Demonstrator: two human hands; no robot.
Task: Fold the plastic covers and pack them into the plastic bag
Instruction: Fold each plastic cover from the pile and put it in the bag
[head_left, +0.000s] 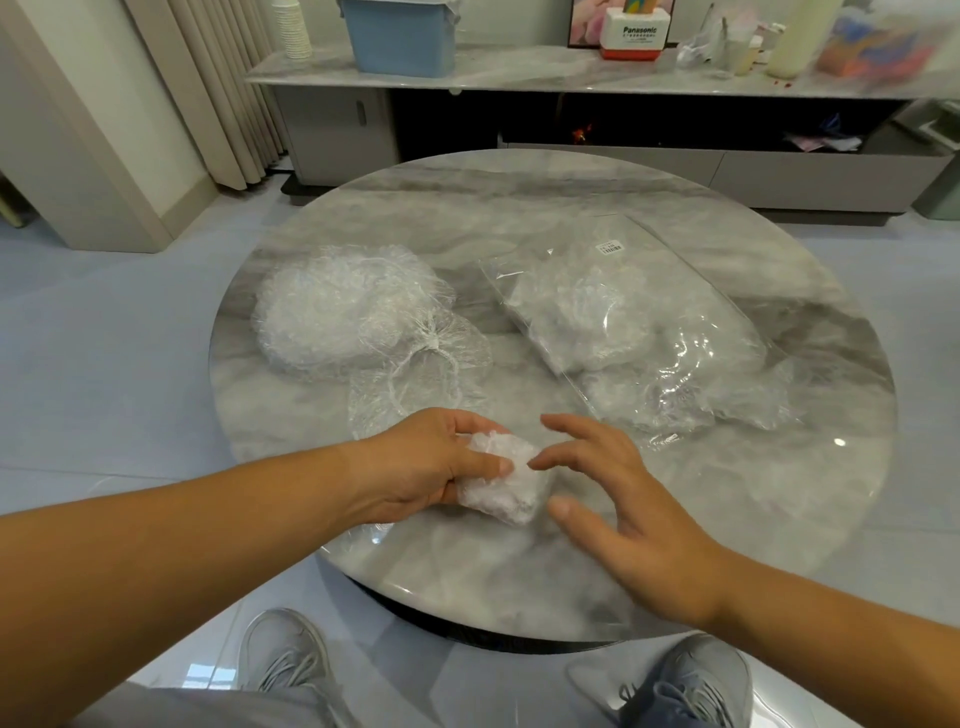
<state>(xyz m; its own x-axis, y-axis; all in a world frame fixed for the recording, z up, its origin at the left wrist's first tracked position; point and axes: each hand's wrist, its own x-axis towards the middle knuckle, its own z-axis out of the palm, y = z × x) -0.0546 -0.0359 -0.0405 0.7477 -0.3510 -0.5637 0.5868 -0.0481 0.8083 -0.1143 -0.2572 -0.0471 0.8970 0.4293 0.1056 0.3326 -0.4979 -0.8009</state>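
Near the front edge of the round marble table (519, 208), a folded plastic cover (501, 486), squeezed into a small white wad. Gripped by the left hand (415, 467), thumb across the top, fingers curled round its far and left sides. Just to the right of it, the right hand (623, 499), fingers spread and relaxed, holding nothing; index fingertip perhaps touching the wad, hard to tell through the motion blur. Farther back on the left, a heap of unfolded covers (343, 306), with one loose cover (415, 384) spread flat between heap and left hand. On the right, well apart from the heap, the clear plastic bag (639, 332), lying flat, already holding crumpled covers, a small white label (609, 248) near its far end.
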